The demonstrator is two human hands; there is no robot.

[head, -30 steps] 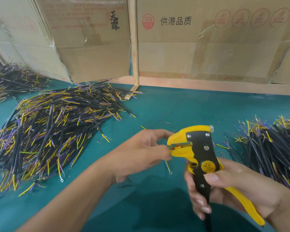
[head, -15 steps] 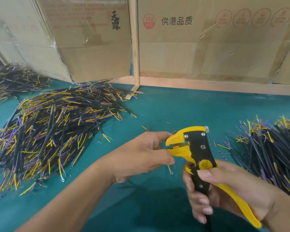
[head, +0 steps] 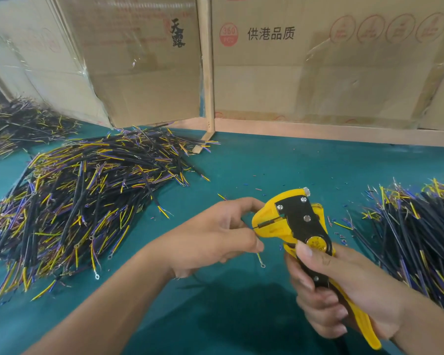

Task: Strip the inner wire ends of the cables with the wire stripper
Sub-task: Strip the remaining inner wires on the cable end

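**Feeding one inner wire into the stripper head**

The right hand point(head: 344, 290) gripped the handles of the wire stripper point(head: 292, 224), fingers curled round them. Just left of the stripper's head, the left hand point(head: 215, 234) pinched a thin inner wire point(head: 254, 227), its tip reaching the slot. A ring-terminal wire point(head: 260, 261) dangled below that hand. To strip cleanly, the wire probably needed seating straight and only shallowly in the head before squeezing, with the pinch firm so the wire could not slide.
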